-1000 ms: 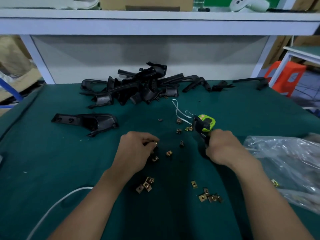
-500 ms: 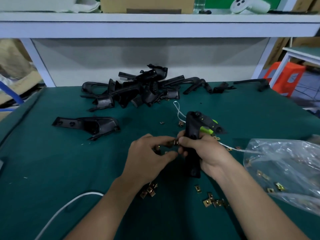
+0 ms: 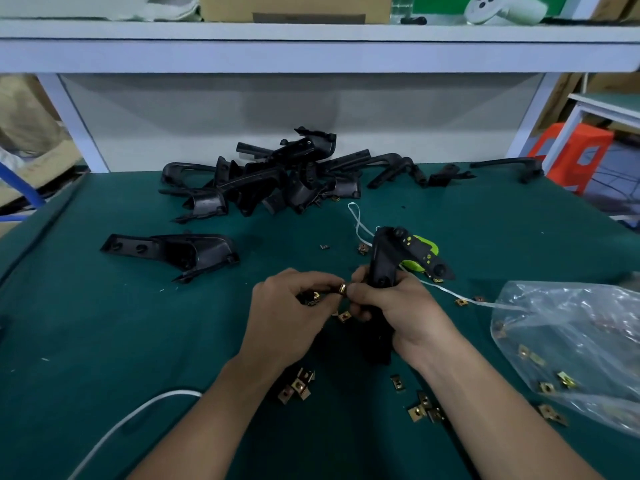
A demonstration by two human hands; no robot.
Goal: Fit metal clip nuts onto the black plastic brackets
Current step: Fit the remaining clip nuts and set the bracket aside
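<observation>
My right grip (image 3: 398,306) clasps 1 bracket (image 3: 382,258) above the worktop (image 3: 104,341); my left grip (image 3: 287,317) pinches 1 clip nut (image 3: 342,288) just beside it. I'd square the nut's mouth to the edge, then push straight.

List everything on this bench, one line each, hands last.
held bracket: one, black, gripped in the right hand
clip nut: one, brass, pinched by the left hand beside the held bracket
bracket pile: many, black, back centre
lone bracket: one, black, lying flat at left
loose clip nuts: many, brass, scattered around the hands
plastic bag: one, clear, right, more nuts inside
green gadget: one, lime, behind the held bracket
white cable: one, white, near left
mat: one, dark green, covers the bench
left hand: one, centre, pinching the clip nut
right hand: one, centre, gripping the held bracket
</observation>
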